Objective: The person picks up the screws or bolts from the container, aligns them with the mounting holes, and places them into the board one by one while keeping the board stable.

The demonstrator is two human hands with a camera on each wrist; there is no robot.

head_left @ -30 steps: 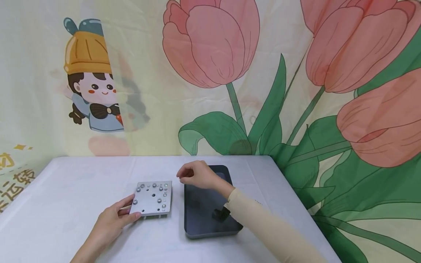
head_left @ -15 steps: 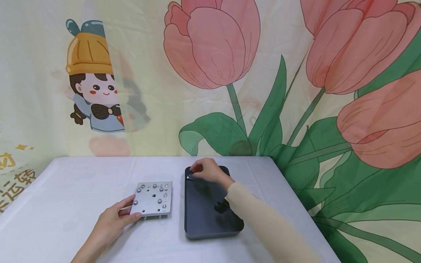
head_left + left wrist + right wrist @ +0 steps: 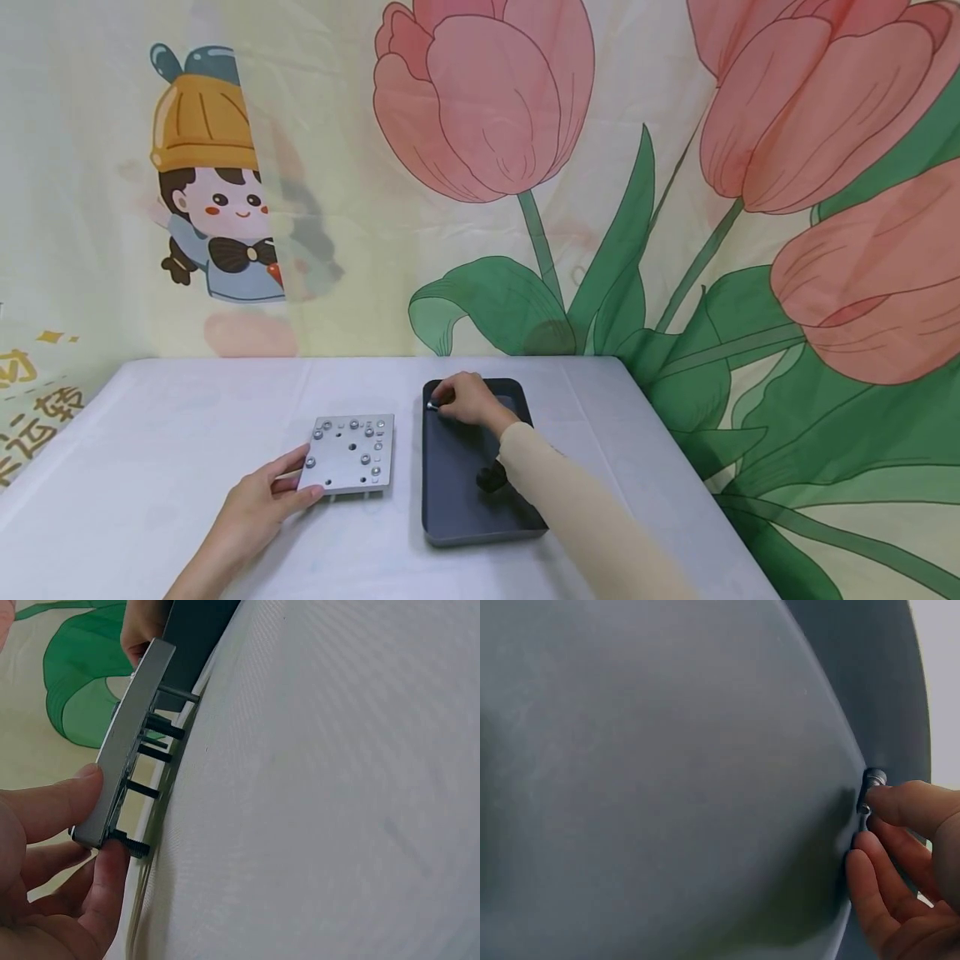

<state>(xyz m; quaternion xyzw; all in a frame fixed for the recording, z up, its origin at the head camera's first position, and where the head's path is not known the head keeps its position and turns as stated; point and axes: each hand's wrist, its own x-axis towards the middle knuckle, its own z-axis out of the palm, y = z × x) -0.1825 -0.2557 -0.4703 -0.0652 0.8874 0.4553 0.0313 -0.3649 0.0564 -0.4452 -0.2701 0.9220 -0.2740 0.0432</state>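
A square grey metal plate point(image 3: 348, 454) with several screws in it lies on the white table. My left hand point(image 3: 294, 483) grips its near-left corner, thumb on top point(image 3: 56, 801) and fingers beneath. From the left wrist view the plate point(image 3: 139, 727) stands on the screw shafts point(image 3: 154, 750) that stick out below it. My right hand point(image 3: 441, 403) reaches into the far-left corner of the dark tray point(image 3: 457, 500), where its fingertips point(image 3: 904, 810) pinch a small silver screw point(image 3: 873, 782) against the tray wall.
The dark tray's floor point(image 3: 667, 787) shows nothing else. A small black thing point(image 3: 491, 477) sits under my right forearm. A flower-print curtain point(image 3: 525, 208) hangs close behind the table. The table's right edge point(image 3: 675, 467) runs near the tray.
My right hand moved from beside the plate's far-right corner to the tray's far-left corner and came down onto the small screw. The left hand and plate stayed put.
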